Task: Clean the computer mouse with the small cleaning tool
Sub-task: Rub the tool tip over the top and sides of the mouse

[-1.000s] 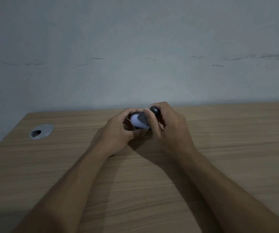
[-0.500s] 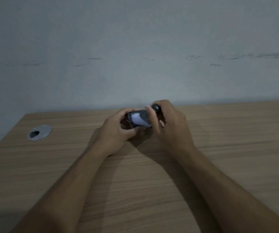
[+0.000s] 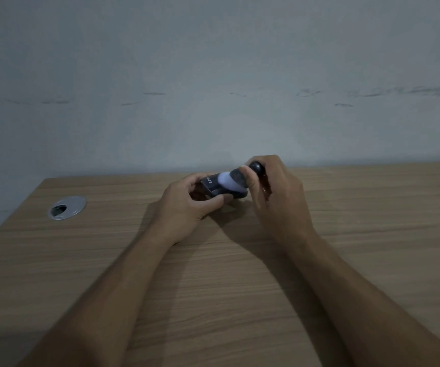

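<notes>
Partial white lettering on dark mouse (image 3: 211, 184), not legible.

The left hand (image 3: 187, 205) covered most of the computer mouse (image 3: 215, 188), and its printed lettering was too small to read. The cleaning tool (image 3: 236, 180) showed only a pale blurred head and dark knob; the right hand (image 3: 277, 197) hid its remainder. Both forearms ran off the bottom edge.

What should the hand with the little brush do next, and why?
Probably sweep the cleaning tool a little further along the mouse, toward the left hand. Its pale head already rests on the mouse's dark top, the right hand grips the handle, and the left hand holds the mouse steady on the desk.
</notes>
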